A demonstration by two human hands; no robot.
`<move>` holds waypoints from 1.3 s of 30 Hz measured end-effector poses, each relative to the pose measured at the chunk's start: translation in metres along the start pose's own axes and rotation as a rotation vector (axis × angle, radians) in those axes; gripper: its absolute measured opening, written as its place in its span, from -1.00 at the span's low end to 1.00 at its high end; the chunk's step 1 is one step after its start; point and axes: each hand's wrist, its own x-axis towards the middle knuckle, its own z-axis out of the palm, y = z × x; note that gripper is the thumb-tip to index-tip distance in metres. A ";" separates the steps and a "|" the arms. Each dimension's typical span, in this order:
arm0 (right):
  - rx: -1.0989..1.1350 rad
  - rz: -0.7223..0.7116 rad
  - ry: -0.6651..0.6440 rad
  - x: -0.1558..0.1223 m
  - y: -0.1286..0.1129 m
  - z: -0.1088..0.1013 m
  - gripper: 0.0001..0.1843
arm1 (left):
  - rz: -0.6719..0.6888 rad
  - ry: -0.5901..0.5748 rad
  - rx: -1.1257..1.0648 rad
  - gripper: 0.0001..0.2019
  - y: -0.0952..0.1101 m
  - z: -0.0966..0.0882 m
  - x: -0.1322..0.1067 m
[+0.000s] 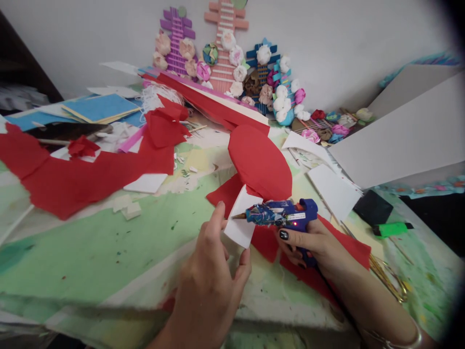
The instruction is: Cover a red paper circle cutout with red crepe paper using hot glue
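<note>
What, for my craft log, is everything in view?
glue gun: one, blue, centre
white piece: one, white, at its nozzle
red pieces: several, red, centre and left
flower-decorated crafts: several, purple, pink and blue, by the wall
string: one tangle, white, back left
blue sheets: several, blue, back left
white cards: several, white, left and right
large panels: at least two, grey, right
dark block: one, black, right
marker: one, green, right
scissors: one pair, gold handles, right
table cover: one, mostly green, beneath
left hand: one, bottom centre, holding white piece
right hand: one, black thumbnail, gripping the glue gun
</note>
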 end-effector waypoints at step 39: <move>-0.022 0.029 -0.081 -0.004 0.005 -0.002 -0.61 | -0.104 -0.040 -0.125 -0.18 -0.002 0.001 -0.001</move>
